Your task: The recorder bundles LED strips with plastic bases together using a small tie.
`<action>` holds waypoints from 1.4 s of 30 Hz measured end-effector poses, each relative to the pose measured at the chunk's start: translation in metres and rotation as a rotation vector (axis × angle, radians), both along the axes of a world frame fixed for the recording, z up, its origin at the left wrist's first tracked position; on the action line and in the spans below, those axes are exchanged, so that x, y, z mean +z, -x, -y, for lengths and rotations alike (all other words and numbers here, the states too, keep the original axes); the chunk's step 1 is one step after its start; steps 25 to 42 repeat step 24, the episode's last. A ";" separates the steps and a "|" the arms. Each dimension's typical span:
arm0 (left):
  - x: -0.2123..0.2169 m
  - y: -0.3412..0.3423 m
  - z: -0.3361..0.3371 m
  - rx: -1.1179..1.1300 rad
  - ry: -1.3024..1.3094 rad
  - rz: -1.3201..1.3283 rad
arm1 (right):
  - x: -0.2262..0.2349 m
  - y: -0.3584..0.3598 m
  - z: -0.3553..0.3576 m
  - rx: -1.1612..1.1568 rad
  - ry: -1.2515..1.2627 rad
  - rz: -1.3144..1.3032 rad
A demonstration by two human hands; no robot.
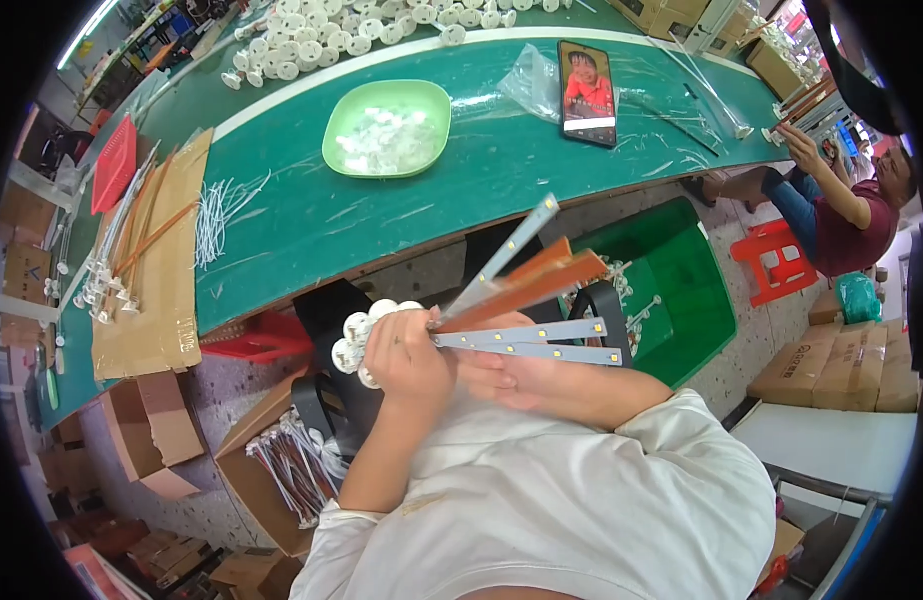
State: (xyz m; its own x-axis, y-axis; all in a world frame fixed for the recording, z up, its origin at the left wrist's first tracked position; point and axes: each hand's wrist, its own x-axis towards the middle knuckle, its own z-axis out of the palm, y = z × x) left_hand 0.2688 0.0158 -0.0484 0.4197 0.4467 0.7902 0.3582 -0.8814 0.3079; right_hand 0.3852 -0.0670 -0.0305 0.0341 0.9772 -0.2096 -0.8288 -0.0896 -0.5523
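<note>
Below the table edge [312, 300], your left hand [407, 350] grips the LED strips [527, 340] w/ white end caps [357, 345]; right hand [512, 375] mostly hidden under them, grip can't tell.

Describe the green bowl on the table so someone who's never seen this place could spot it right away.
On the long green-topped workbench, look near its far white edge, left of the black smartphone lying flat. The light green, rounded-square plastic bowl sits there, the only dish, filled with small white parts.

Fanned LED strips [527, 315] with white end caps, apparently bunched.
</note>
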 end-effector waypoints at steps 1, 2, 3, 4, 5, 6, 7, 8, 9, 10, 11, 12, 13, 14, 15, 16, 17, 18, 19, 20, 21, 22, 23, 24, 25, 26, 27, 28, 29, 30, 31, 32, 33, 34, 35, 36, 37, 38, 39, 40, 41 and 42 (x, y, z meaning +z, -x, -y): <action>-0.002 0.001 -0.002 0.023 -0.051 -0.004 | 0.000 -0.003 0.000 0.030 0.006 0.115; -0.004 0.003 -0.002 0.024 -0.059 -0.002 | 0.003 -0.007 0.000 0.057 0.015 0.231; -0.006 0.008 -0.001 0.039 -0.032 -0.020 | 0.008 -0.009 0.001 0.089 0.026 0.339; -0.007 0.012 0.001 0.053 -0.002 -0.039 | 0.014 -0.011 0.001 0.120 0.039 0.447; 0.003 0.012 0.004 0.051 0.059 -0.083 | 0.019 -0.014 0.000 0.150 0.052 0.556; 0.006 0.015 0.006 0.053 0.059 -0.087 | 0.023 -0.017 -0.002 0.179 0.067 0.665; 0.008 0.017 0.008 0.050 0.151 -0.111 | 0.027 -0.021 -0.004 -0.116 -0.387 1.342; 0.009 0.017 0.009 0.046 0.241 -0.130 | 0.026 -0.025 -0.009 -0.115 -0.387 1.341; 0.011 0.017 0.010 0.052 0.312 -0.135 | 0.023 -0.029 -0.014 -0.317 -0.629 1.616; 0.013 0.018 0.010 0.052 0.318 -0.138 | 0.021 -0.032 -0.018 -0.532 -0.880 1.872; 0.014 0.019 0.011 0.019 0.320 -0.137 | 0.023 -0.032 -0.020 -0.599 -0.978 1.939; 0.015 0.019 0.012 -0.012 0.324 -0.137 | 0.027 -0.035 -0.019 -0.583 -0.973 1.932; 0.019 0.015 0.010 -0.033 0.283 -0.142 | 0.031 -0.040 -0.017 -0.587 -1.039 1.986; 0.020 0.014 0.013 -0.015 0.305 -0.156 | 0.033 -0.041 -0.014 -0.585 -1.107 2.026; 0.022 0.014 0.014 -0.032 0.336 -0.158 | 0.035 -0.041 -0.017 -0.664 -1.126 2.104; 0.022 0.013 0.016 -0.048 0.367 -0.160 | 0.035 -0.041 -0.016 -0.647 -1.123 2.127; 0.022 0.010 0.015 -0.035 0.364 -0.166 | 0.032 -0.040 -0.017 -0.643 -1.095 2.151; 0.021 0.011 0.015 -0.019 0.374 -0.180 | 0.028 -0.038 -0.018 -0.641 -1.068 2.175; 0.020 0.012 0.016 -0.020 0.369 -0.195 | 0.024 -0.033 -0.014 -0.523 -0.990 2.201; 0.019 0.011 0.017 -0.026 0.361 -0.202 | 0.017 -0.031 -0.015 -0.517 -0.994 2.188; 0.014 0.010 0.017 -0.013 0.360 -0.214 | 0.007 -0.027 -0.017 -0.535 -0.971 2.053; 0.012 0.010 0.016 -0.007 0.363 -0.219 | 0.002 -0.025 -0.019 -0.551 -0.944 1.920; 0.010 0.009 0.014 -0.015 0.261 -0.184 | 0.002 -0.019 -0.006 -0.386 -0.749 1.793; 0.007 0.009 0.012 -0.026 0.159 -0.150 | 0.001 -0.018 -0.007 -0.382 -0.751 1.788; 0.007 0.009 0.012 -0.026 0.159 -0.150 | 0.001 -0.018 -0.007 -0.382 -0.751 1.788; 0.007 0.009 0.012 -0.026 0.159 -0.150 | 0.001 -0.018 -0.007 -0.382 -0.751 1.788; 0.007 0.009 0.012 -0.026 0.159 -0.150 | 0.001 -0.018 -0.007 -0.382 -0.751 1.788; 0.007 0.009 0.012 -0.026 0.159 -0.150 | 0.001 -0.018 -0.007 -0.382 -0.751 1.788; 0.007 0.009 0.012 -0.026 0.159 -0.150 | 0.001 -0.018 -0.007 -0.382 -0.751 1.788; 0.007 0.009 0.012 -0.026 0.159 -0.150 | 0.001 -0.018 -0.007 -0.382 -0.751 1.788; 0.007 0.009 0.012 -0.026 0.159 -0.150 | 0.001 -0.018 -0.007 -0.382 -0.751 1.788; 0.007 0.009 0.012 -0.026 0.159 -0.150 | 0.001 -0.018 -0.007 -0.382 -0.751 1.788; 0.007 0.009 0.012 -0.026 0.159 -0.150 | 0.001 -0.018 -0.007 -0.382 -0.751 1.788; 0.007 0.009 0.012 -0.026 0.159 -0.150 | 0.001 -0.018 -0.007 -0.382 -0.751 1.788; 0.007 0.009 0.012 -0.026 0.159 -0.150 | 0.001 -0.018 -0.007 -0.382 -0.751 1.788; 0.007 0.009 0.012 -0.026 0.159 -0.150 | 0.001 -0.018 -0.007 -0.382 -0.751 1.788; 0.007 0.009 0.012 -0.026 0.159 -0.150 | 0.001 -0.018 -0.007 -0.382 -0.751 1.788; 0.007 0.009 0.012 -0.026 0.159 -0.150 | 0.001 -0.018 -0.007 -0.382 -0.751 1.788; 0.007 0.009 0.012 -0.026 0.159 -0.150 | 0.001 -0.018 -0.007 -0.382 -0.751 1.788; 0.007 0.009 0.012 -0.026 0.159 -0.150 | 0.001 -0.018 -0.007 -0.382 -0.751 1.788; 0.007 0.009 0.012 -0.026 0.159 -0.150 | 0.001 -0.018 -0.007 -0.382 -0.751 1.788; 0.007 0.009 0.012 -0.026 0.159 -0.150 | 0.001 -0.018 -0.007 -0.382 -0.751 1.788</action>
